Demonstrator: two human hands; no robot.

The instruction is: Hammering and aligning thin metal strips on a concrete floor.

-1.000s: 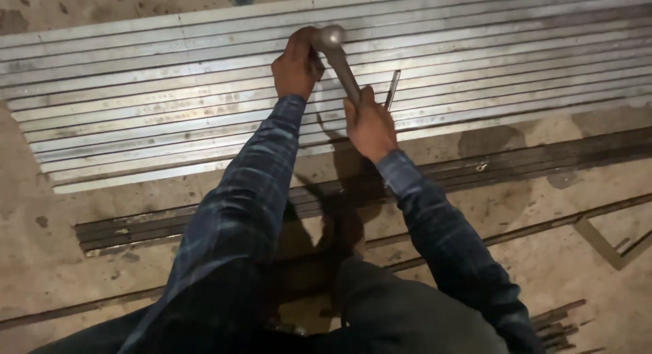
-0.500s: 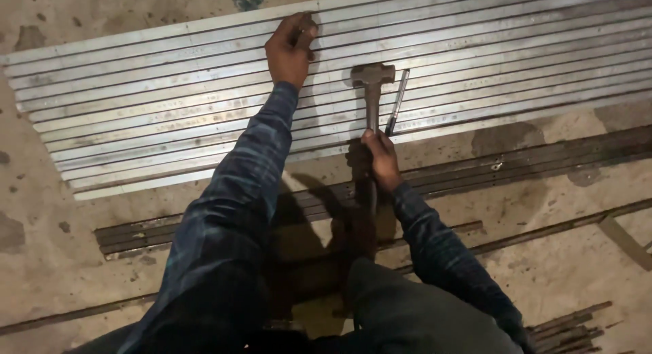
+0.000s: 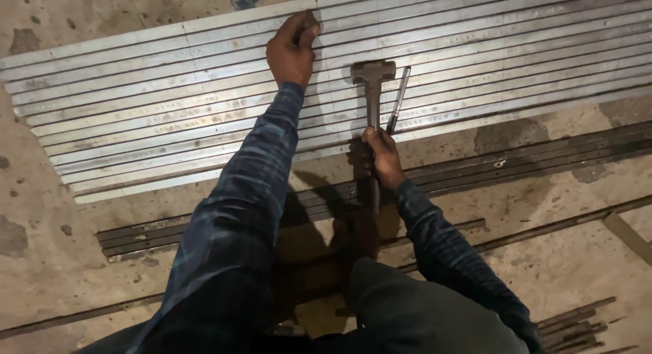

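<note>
two hands [image 3: 292, 51] [image 3: 382, 153] | right fingers grip hammer [image 3: 372, 89] | left fingers press pale metal strips [image 3: 170, 116] (thin rod [image 3: 398, 99] beside hammer)

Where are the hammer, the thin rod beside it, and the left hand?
hammer [image 3: 373, 71], head view, on its metal head.
rod [image 3: 399, 96], head view, middle of the shaft.
left hand [image 3: 292, 51], head view, back of the hand, on the pale bars [image 3: 136, 123].

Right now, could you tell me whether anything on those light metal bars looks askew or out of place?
The slim dark rod beside the hammer lies slanted across the light metal bars, which run side by side. The hammer, held by the right hand, also crosses them. Nothing looks damaged.
</note>
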